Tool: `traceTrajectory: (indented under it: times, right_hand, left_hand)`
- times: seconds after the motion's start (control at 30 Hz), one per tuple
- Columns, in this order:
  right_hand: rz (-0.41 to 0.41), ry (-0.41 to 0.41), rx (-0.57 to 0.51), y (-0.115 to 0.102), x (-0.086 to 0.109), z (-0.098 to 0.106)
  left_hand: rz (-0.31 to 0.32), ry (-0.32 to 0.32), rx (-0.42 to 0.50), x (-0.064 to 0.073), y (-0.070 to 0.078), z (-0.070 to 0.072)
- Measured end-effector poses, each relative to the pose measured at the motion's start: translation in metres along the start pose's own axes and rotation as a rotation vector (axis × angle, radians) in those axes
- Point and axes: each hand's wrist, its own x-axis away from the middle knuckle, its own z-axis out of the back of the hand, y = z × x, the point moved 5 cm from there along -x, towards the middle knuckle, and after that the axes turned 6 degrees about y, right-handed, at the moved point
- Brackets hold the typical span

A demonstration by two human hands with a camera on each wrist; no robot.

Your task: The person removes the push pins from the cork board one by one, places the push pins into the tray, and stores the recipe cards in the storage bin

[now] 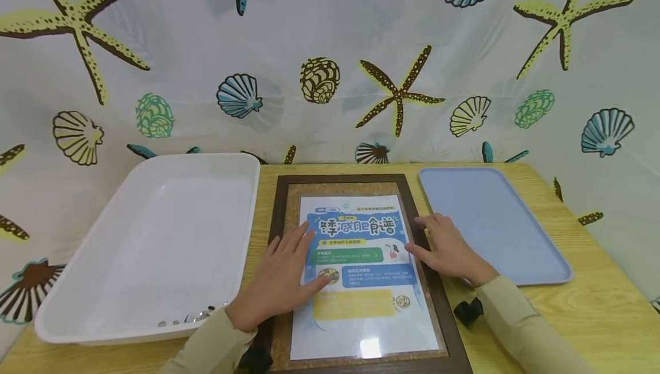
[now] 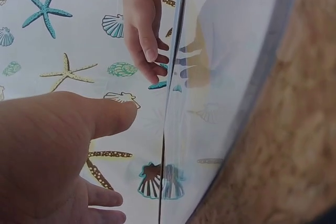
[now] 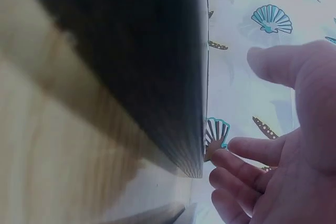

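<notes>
A laminated sheet (image 1: 361, 337) printed with Chinese text and blue, green and yellow panels lies on a cork board (image 1: 350, 188) with a dark brown frame (image 1: 340, 179). My left hand (image 1: 283, 276) is spread over the sheet's left side, fingers extended and thumb apart. In the left wrist view, the left hand (image 2: 58, 145) hovers close to the glossy sheet (image 2: 231, 51). My right hand (image 1: 446, 248) is at the frame's right side, thumb reaching over the sheet's edge. In the right wrist view, the right hand's (image 3: 283, 166) relaxed fingers are beside the dark frame (image 3: 157, 66), gripping nothing.
To the left stands a deep white tray (image 1: 170, 231), with several small shiny metal pieces (image 1: 196, 315) near its front edge. A flat blue tray (image 1: 495, 213) lies on the right. Everything rests on a wooden table (image 1: 598, 305) before a shell-and-starfish curtain (image 1: 319, 24).
</notes>
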Motion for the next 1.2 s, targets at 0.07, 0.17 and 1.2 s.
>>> traceTrajectory:
  times: [0.07, 0.17, 1.2]
  right_hand:
    - [-0.005, -0.002, -0.017, 0.0, -0.002, 0.0]
    - [-0.022, -0.012, -0.049, 0.001, -0.007, 0.0]
    - [-0.144, -0.16, -0.109, -0.001, -0.027, -0.01]
  left_hand:
    - [0.007, -0.012, 0.009, -0.001, 0.0, -0.002]
    - [0.022, -0.035, 0.031, -0.002, 0.0, -0.005]
    - [0.037, -0.091, 0.068, -0.004, -0.001, -0.018]
